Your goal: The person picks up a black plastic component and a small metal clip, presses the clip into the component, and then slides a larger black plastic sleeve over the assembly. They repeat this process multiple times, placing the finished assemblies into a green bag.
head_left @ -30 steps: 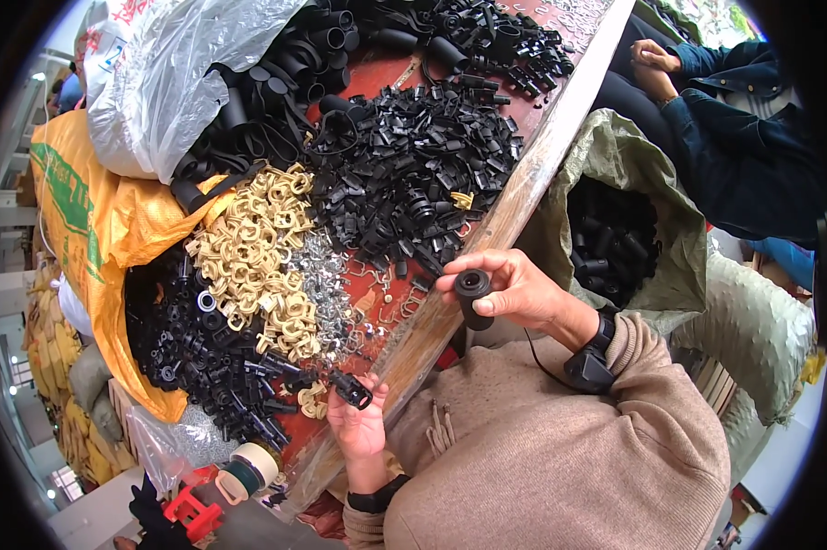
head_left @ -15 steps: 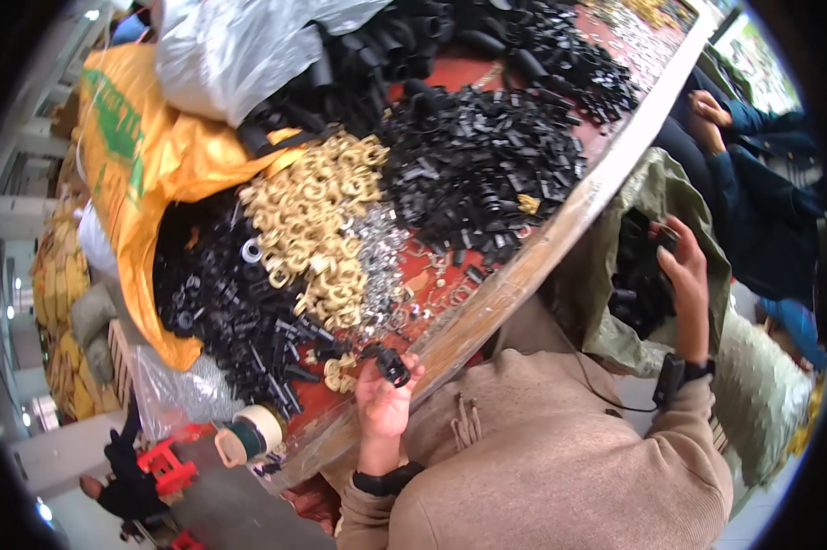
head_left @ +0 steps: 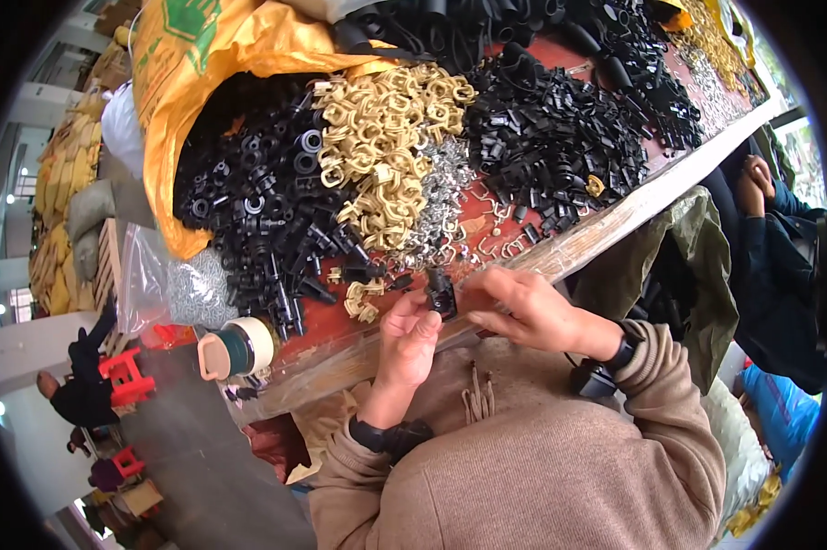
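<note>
My left hand (head_left: 408,344) is closed on a small black plastic fitting (head_left: 442,293), held upright between thumb and fingers just over the table's near edge. Close to the fitting's right side is my right hand (head_left: 532,312), its fingers bent and thumb apart. I cannot tell whether its fingertips touch the fitting, and nothing shows in them. Beyond my hands, heaps lie on the red tabletop (head_left: 326,321): tan plastic clips (head_left: 386,137), small silvery metal pieces (head_left: 445,183), black tubular fittings (head_left: 267,220) and small black parts (head_left: 560,137).
An orange woven bag (head_left: 161,156) opens onto the black fittings. A cup (head_left: 248,346) stands at the left edge near a clear bag of metal pieces (head_left: 198,289). The wooden rim (head_left: 606,225) runs diagonally. A green sack (head_left: 706,247) and another person's hands (head_left: 754,183) are at right.
My right hand has come from the green sack, where it held a black part, to the fitting in my left hand. My left hand has risen slightly rightward; the whole view has shifted.
</note>
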The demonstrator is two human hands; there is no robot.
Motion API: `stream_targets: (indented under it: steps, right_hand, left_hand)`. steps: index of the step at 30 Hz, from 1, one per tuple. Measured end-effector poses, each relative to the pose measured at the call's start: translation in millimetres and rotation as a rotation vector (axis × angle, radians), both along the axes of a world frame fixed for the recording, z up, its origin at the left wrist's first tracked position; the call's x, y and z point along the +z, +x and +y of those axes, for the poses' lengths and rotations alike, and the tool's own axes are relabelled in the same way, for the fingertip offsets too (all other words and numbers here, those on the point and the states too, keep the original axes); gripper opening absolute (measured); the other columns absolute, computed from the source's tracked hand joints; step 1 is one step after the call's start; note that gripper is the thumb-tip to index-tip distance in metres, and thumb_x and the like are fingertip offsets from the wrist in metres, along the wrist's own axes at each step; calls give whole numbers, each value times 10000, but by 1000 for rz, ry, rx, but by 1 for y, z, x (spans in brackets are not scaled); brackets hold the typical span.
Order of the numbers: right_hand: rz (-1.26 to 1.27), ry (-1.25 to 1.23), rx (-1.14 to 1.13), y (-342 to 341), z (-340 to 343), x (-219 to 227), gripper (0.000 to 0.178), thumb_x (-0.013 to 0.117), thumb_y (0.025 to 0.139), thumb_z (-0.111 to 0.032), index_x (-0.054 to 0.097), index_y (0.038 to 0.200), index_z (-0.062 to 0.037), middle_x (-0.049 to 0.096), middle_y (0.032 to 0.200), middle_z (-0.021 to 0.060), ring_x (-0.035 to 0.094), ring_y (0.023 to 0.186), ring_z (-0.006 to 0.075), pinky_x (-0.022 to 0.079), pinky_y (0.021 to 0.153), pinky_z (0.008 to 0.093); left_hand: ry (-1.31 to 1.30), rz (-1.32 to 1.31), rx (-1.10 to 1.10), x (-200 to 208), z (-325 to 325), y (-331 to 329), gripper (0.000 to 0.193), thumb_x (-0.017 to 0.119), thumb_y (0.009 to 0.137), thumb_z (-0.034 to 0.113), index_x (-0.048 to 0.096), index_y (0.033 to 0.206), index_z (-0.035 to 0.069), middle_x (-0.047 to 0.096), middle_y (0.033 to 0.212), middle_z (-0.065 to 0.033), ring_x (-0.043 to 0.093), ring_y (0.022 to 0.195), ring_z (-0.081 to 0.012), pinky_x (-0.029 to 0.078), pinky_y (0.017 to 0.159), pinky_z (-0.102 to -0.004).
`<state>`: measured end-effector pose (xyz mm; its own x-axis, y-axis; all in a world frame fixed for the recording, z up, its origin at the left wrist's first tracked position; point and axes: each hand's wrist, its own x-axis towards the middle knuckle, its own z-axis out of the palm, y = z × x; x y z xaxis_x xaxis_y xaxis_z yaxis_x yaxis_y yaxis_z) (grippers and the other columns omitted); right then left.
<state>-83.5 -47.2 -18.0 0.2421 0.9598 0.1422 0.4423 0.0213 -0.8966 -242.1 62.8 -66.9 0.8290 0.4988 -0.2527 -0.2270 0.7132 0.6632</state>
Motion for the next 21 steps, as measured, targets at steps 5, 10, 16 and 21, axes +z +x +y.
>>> stream_targets:
  steps: [5, 10, 16, 21]
  right_hand:
    - [163, -44, 29, -11, 16, -2, 139, 558, 784, -94, 475, 857, -9, 533, 722, 75, 533, 622, 155, 430, 569, 253]
    - [616, -167, 75, -19, 18, -20, 106, 513, 833, -123, 464, 832, -29, 492, 614, 1, 470, 556, 63, 383, 506, 200]
    - [851, -244, 39, -19, 25, -15, 110, 490, 852, -143, 465, 820, -40, 452, 624, -36, 411, 549, 28, 342, 481, 172]
    - [822, -204, 45, -20, 24, -17, 119, 486, 856, -152, 464, 816, -42, 430, 621, -44, 389, 533, 28, 328, 471, 171]
  left_hand:
    - [76, -10, 21, 8, -1, -7, 278, 603, 754, 104, 510, 999, 12, 551, 1003, -118, 517, 968, -215, 381, 875, -341]
    - [40, -100, 23, 8, 2, -12, 310, 609, 753, 87, 499, 1033, 14, 551, 1018, -92, 515, 952, -170, 373, 867, -293]
    - [-57, -162, 39, 11, 1, -15, 262, 603, 756, 115, 525, 998, 52, 543, 1025, -135, 516, 981, -235, 399, 880, -357]
    - [-66, -161, 17, 7, 3, -18, 264, 598, 763, 131, 524, 1004, 57, 541, 1026, -137, 507, 1000, -253, 398, 892, -369]
